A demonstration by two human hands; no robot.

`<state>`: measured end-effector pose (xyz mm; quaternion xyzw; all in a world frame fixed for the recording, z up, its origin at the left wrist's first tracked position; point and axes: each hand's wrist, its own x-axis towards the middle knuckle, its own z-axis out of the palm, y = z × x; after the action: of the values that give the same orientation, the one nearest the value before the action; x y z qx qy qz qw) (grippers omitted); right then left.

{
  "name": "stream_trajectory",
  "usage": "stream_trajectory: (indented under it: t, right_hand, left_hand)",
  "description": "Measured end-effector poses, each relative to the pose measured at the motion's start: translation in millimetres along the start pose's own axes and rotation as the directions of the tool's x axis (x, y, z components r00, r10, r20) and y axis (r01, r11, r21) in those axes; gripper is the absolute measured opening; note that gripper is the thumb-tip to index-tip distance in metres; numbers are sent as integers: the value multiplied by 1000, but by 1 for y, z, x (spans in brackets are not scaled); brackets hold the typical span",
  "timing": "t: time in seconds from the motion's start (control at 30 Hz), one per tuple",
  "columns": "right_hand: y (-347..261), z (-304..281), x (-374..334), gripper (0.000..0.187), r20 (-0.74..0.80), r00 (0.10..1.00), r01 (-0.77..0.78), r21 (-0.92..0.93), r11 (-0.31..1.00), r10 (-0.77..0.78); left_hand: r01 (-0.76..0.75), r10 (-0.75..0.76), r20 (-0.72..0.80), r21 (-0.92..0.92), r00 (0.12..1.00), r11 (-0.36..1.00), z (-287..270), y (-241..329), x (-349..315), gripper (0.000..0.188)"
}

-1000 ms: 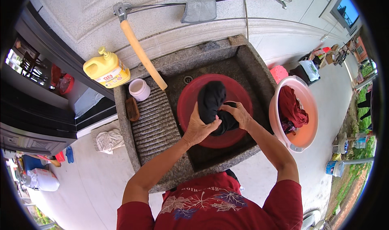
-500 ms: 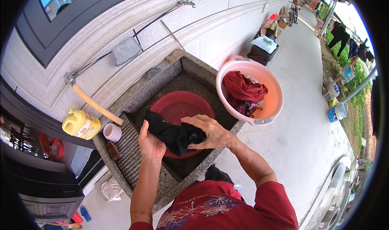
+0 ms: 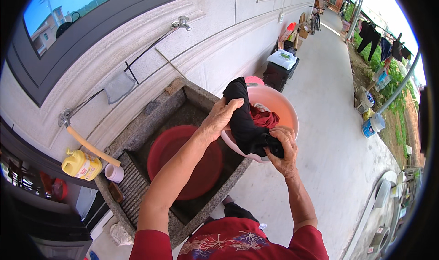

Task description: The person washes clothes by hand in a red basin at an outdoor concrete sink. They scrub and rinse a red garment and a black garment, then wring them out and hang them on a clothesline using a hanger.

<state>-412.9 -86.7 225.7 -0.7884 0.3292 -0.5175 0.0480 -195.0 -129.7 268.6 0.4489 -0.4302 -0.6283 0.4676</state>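
Observation:
A bunched black garment [image 3: 244, 122] is stretched between my two hands above the near-left rim of the pink laundry tub [image 3: 291, 105]. My left hand [image 3: 217, 120] grips its upper left part, and my right hand [image 3: 284, 151] closes round its lower right end. Behind the garment, a dark red cloth [image 3: 264, 117] lies in the tub, partly hidden. To the left, a red basin [image 3: 183, 168] sits inside the stone sink [image 3: 219, 186]; my left forearm crosses over it.
A ribbed washboard slab [image 3: 137, 182] forms the sink's left side. Beside it stand a yellow jug [image 3: 82, 165], a pale cup [image 3: 114, 173] and a brush [image 3: 115, 192]. An orange hose [image 3: 93, 145] hangs from a tap. A black bin [image 3: 280, 73] stands by the wall beyond the tub.
Both hands have carried the black garment rightward from over the red basin to over the pink tub. The view has also shifted to the right.

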Motion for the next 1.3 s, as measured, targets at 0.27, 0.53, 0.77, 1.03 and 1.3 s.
stream_trajectory:
  t: [0.27, 0.53, 0.77, 1.03, 1.3]
  right_hand:
    - [85, 8, -31, 55, 386, 902, -55, -345, 937, 195]
    - [84, 12, -3, 81, 669, 567, -206, -449, 869, 480]
    - [91, 10, 0, 55, 576, 552, -371, -478, 796, 603]
    - [-3, 100, 7, 23, 253, 944, -139, -278, 951, 212]
    - [-148, 318, -72, 17, 787, 605, -427, 447, 786, -120]
  left_hand:
    - [-204, 566, -71, 890, 821, 408, -20, -81, 42, 46]
    - [-164, 524, -292, 734, 800, 659, -90, -145, -28, 51]
    - [207, 448, -615, 709, 649, 674, -181, -218, -134, 48]
    - [797, 486, -857, 413, 175, 441, -292, -236, -284, 54]
    - [902, 294, -931, 307, 218, 304, -335, -246, -333, 56]
